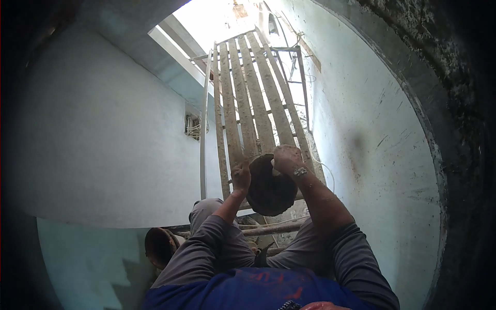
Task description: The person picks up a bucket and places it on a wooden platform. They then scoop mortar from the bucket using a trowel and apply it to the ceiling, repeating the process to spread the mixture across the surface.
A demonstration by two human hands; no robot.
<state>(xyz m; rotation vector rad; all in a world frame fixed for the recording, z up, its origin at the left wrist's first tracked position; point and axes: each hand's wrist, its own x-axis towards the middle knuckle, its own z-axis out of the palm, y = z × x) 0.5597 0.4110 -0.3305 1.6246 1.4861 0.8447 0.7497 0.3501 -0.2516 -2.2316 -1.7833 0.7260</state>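
Observation:
A dark round bucket [271, 191] is in front of me at the near end of a slatted wooden platform [251, 103]. Its mouth is towards me and its inside looks dark and dirty. My left hand [241, 177] is closed on the left rim of the bucket. Over the far right part of the rim, my right hand [288, 159] is closed in a fist. A small pale piece [274, 166] shows at its fingers, too little to name. A band circles my right wrist.
Another bucket [159, 248] lies tilted at the lower left. Smooth walls rise on the left [129, 139] and right [372, 129]. Cables stick out of a wall box [192, 127]. A metal frame [302, 77] stands at the platform's right; bars [279, 228] cross below the bucket.

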